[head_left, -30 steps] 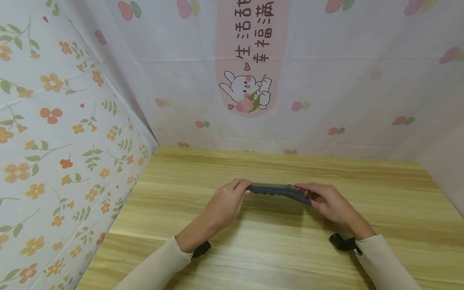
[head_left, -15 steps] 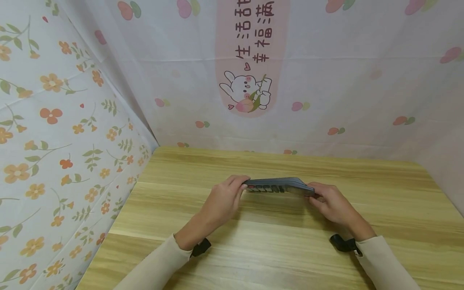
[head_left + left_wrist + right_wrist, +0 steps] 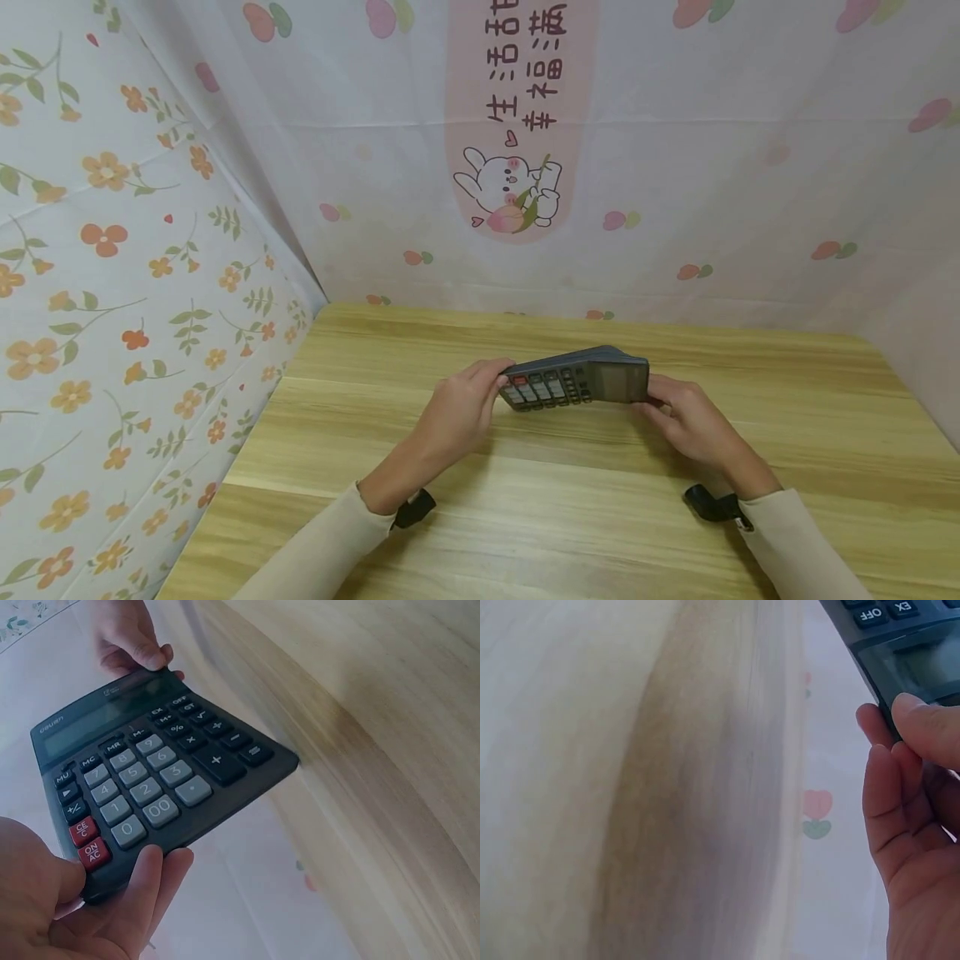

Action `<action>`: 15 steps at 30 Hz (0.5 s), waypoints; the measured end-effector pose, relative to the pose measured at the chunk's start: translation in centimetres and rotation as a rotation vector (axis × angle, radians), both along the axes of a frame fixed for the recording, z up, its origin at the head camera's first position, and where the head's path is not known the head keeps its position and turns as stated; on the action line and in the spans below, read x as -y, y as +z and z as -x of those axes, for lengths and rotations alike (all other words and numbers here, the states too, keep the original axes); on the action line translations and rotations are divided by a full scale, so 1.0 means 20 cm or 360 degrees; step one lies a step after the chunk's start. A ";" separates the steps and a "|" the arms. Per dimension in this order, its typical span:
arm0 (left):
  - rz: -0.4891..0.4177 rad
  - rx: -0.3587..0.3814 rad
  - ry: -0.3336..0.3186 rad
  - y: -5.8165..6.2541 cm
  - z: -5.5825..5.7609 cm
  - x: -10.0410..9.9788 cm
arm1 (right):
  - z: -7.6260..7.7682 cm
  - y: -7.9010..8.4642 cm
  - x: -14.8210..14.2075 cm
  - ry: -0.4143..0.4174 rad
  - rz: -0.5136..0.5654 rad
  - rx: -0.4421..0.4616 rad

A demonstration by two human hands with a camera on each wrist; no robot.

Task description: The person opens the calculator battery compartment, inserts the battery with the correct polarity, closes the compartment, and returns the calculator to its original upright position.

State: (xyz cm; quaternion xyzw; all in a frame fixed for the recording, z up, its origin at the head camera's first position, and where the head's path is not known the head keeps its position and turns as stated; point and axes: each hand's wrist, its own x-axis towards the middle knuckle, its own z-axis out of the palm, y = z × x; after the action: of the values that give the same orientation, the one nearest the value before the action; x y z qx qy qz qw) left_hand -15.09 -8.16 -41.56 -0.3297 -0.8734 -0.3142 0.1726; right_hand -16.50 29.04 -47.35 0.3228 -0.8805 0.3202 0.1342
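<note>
A dark desk calculator [image 3: 558,385] is held up above the table between both hands, its keys and display tilted toward the head camera. My left hand [image 3: 463,410] grips its key end, close to the red keys, as the left wrist view of the calculator [image 3: 161,776] shows. My right hand [image 3: 686,418] pinches the display end at a corner. In the right wrist view, the thumb of the right hand [image 3: 922,817] lies on the front by the display and fingers reach behind the edge. Grey number keys and black function keys show clearly in the left wrist view.
The wood-grain table [image 3: 525,517] spreads beneath the hands. A white cloth with fruit prints and a rabbit drawing [image 3: 517,187] hangs behind it, and a flowered cloth [image 3: 150,333] hangs at the left. Black wrist cameras sit at both cuffs.
The calculator has rotated from nearly edge-on, so its keys and display have come into the head view. Its display end has risen slightly; both hands keep their hold.
</note>
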 end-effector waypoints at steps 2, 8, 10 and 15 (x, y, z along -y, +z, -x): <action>-0.0005 0.0007 -0.0003 0.00 0.00 0.00 | 0.00 0.00 0.00 -0.0015 0.0004 0.0018; -0.0003 0.0097 0.0024 0.01 0.00 0.00 | -0.01 0.01 -0.01 -0.0054 0.0055 0.0084; -0.0011 0.0145 0.0034 0.02 0.00 0.00 | -0.01 0.02 -0.01 -0.0058 0.0071 0.0099; -0.0076 0.0266 0.0017 0.02 0.00 -0.01 | -0.01 0.03 -0.03 -0.0091 0.0104 0.0131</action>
State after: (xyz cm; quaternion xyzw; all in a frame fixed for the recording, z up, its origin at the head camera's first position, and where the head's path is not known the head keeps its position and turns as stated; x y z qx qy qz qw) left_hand -15.10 -7.94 -41.09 -0.2934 -0.8787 -0.3605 0.1086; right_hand -16.33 29.57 -46.82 0.2796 -0.8832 0.3578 0.1174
